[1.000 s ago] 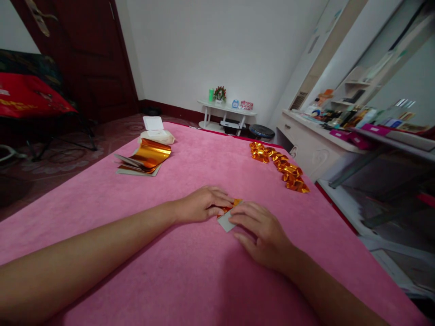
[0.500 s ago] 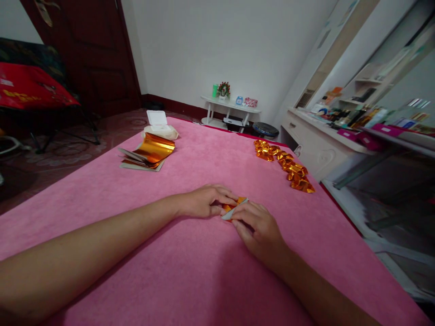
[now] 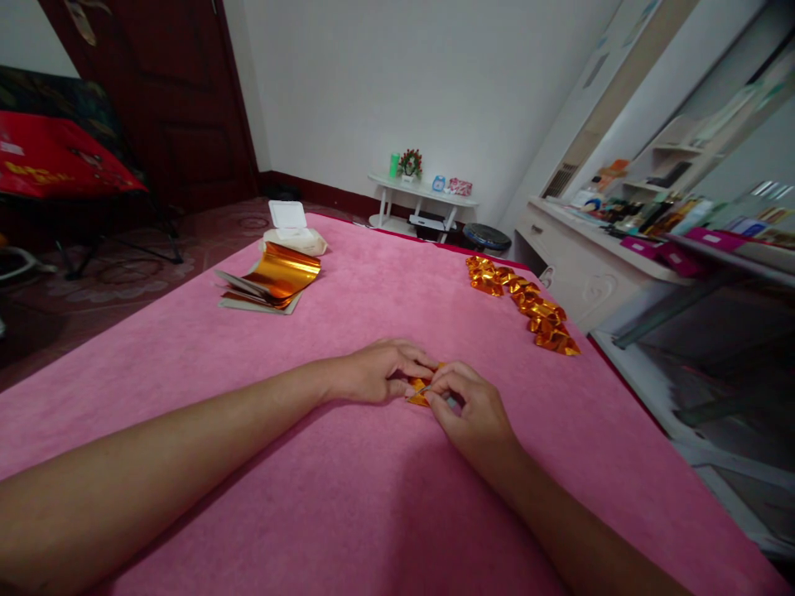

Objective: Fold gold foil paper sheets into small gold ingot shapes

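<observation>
A small folded piece of gold foil paper (image 3: 418,398) lies on the pink cloth between my hands, mostly covered by fingers. My left hand (image 3: 376,371) holds its left side down, thumb and fingers pressed on it. From the right, my right hand (image 3: 475,407) pinches an edge of the same paper between thumb and forefinger. A little of the pale underside shows beneath the right fingers. Farther back on the left is a stack of gold foil sheets (image 3: 289,271), the top one curling. Several folded gold foil pieces (image 3: 537,310) form a row at the right edge.
The pink cloth (image 3: 279,497) covers the broad surface under my arms. Behind the foil stack sits a pack with an open white lid (image 3: 288,215). A low white table (image 3: 422,192), a dark round stool (image 3: 486,237) and a cluttered dresser (image 3: 590,248) stand beyond.
My right fingers have drawn together into a pinch and lifted the paper's edge. The pale strip seen earlier is now mostly hidden, with more gold showing. My left hand stays nearly in place.
</observation>
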